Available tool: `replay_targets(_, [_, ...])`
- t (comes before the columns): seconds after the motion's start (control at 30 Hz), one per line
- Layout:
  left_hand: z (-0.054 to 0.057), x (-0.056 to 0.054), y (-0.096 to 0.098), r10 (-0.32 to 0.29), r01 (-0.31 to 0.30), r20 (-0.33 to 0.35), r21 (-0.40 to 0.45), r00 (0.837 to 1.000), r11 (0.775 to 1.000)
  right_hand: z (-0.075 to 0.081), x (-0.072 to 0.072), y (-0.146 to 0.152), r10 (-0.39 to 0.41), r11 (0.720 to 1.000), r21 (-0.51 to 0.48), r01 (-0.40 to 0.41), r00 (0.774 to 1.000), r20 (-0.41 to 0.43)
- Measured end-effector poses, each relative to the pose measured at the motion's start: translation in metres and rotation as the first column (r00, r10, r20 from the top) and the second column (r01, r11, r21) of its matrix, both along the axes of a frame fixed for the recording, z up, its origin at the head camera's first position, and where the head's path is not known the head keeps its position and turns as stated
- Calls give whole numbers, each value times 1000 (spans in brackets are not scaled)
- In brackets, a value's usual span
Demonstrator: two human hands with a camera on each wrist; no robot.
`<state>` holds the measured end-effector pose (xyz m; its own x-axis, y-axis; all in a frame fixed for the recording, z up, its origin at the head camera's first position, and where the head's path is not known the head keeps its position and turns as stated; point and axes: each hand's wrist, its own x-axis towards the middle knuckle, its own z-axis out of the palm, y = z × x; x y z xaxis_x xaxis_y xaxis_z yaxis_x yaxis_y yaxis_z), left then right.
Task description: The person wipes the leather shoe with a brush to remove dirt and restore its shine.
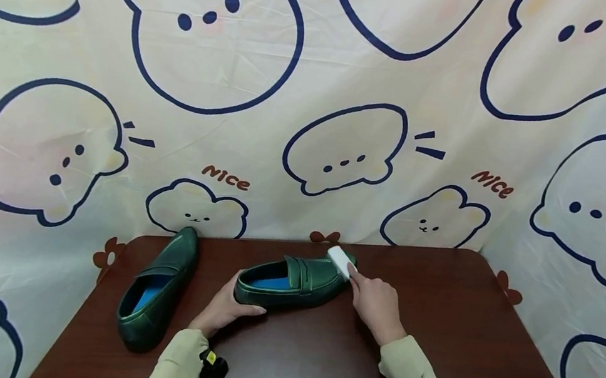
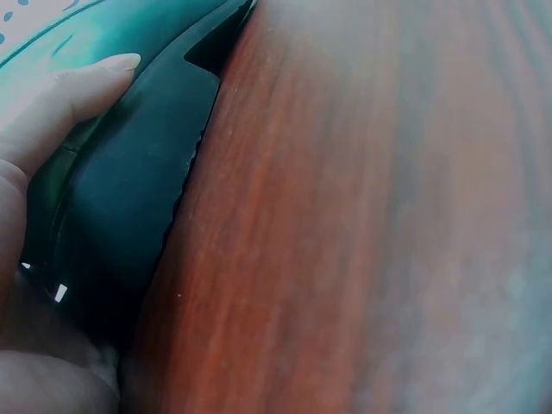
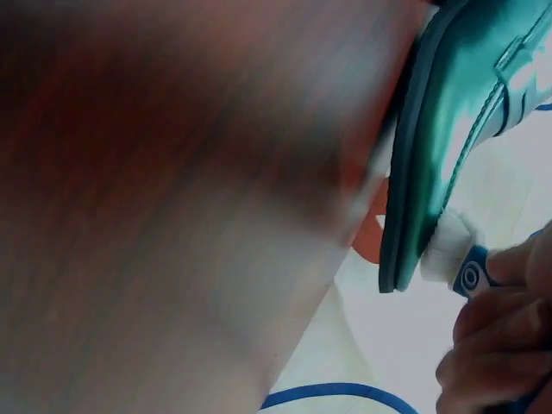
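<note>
Right grip (image 1: 379, 304) closed round a white-bristled brush (image 1: 339, 261), against the toe of a green loafer (image 1: 320, 279); brushing looks to be under way.
Left grip (image 1: 225, 305) holds this loafer at its heel, thumb along the near side; it sits crosswise on the bench (image 1: 281, 369), toe rightward; the toe seems the part in hand, while the second loafer (image 1: 168, 268) stands apart to the left, with no grip on it; which parts are finished, I cannot tell; the left fingers behind the heel are hidden, the brush's handle is mostly covered, and both wrist views cut the shoe off.
</note>
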<state>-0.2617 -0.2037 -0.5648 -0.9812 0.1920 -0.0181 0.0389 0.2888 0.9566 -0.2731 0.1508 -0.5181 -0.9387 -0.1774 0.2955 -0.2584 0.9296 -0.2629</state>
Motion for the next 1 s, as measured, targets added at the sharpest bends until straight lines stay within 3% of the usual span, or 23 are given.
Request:
replay_targets(0.13, [-4,-1,1,-3,3,4,25,1000,1000,0,-3,4,-52,995,77,56,997,-56])
replay_targets(0.23, [-3,-1,1,-4,4,3,26,1000,1000,2,-5,4,-49,997,58,52,997,-59])
replay_targets(0.37, [0,-2,2,-2,2,-2,19,1000,1000,5,-3,-2,31,992,-124,-24,998,58])
replay_targets(0.47, [-1,-2,1,0,0,-8,22,1000,1000,6,2,-9,131,955,-285,-77,976,174])
replay_targets(0.6, [-2,-1,0,7,-7,-5,6,1000,1000,7,8,-16,200,926,-363,-107,952,231])
replay_targets(0.8, [-3,0,-1,5,-5,-5,11,1000,1000,4,2,-5,141,967,-238,-96,974,180])
replay_targets(1.0, [-3,-1,-1,9,-9,-6,-4,1000,1000,7,-9,21,-30,996,-83,40,993,116])
